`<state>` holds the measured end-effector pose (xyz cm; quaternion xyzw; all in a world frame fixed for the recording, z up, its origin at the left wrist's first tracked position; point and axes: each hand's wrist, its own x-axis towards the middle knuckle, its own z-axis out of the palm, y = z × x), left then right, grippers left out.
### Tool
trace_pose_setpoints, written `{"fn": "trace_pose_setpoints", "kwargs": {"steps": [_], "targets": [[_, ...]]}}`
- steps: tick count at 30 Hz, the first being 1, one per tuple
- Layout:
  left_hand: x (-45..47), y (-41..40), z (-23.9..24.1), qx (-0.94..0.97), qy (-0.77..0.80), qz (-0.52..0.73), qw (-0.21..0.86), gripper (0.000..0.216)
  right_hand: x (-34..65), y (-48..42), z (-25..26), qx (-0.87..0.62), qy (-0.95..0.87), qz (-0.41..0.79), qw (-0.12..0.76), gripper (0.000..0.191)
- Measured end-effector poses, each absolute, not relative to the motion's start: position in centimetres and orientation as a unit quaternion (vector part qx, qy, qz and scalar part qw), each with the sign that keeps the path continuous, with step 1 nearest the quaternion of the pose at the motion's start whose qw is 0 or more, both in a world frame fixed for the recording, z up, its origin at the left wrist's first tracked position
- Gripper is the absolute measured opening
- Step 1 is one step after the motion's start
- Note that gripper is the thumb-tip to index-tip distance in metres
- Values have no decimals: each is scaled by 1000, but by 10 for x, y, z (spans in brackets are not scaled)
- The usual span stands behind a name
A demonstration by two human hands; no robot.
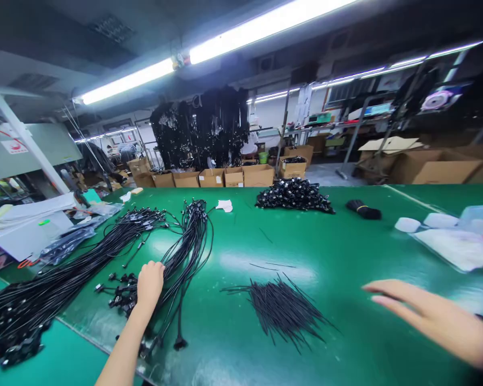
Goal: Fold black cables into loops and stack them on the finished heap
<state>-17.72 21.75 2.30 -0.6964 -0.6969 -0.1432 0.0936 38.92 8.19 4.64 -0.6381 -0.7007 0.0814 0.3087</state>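
Note:
My left hand [149, 284] lies at the left edge of a bundle of black cables [193, 241] with plugs at both ends. Its fingers are curled in against the cables, and the fingertips are hidden. To the right, my right hand [422, 308] hovers over the green table [358, 343] with its fingers stretched out and nothing in them, slightly blurred. Between the two hands lies a loose pile of thin black ties [285, 308]. A second, longer bundle of black cables [88, 257] spreads out at the far left.
At the table's back is a heap of small black parts [293, 195], with a banded black bundle [363, 209] beside it. Clear plastic bags with white contents [454, 246] lie right. Papers [28, 220] sit left. Cardboard boxes [258, 175] stand behind the table.

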Motion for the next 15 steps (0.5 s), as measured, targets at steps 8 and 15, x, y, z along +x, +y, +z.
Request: {"fn": "trace_pose_setpoints", "kwargs": {"steps": [8, 15], "targets": [[-127, 162, 24, -765, -602, -162, -162, 35, 170, 149, 61, -481, -762, 377, 214, 26], [-136, 203, 33, -765, -598, -174, -163, 31, 63, 236, 9, -548, -691, 417, 219, 28]]}}
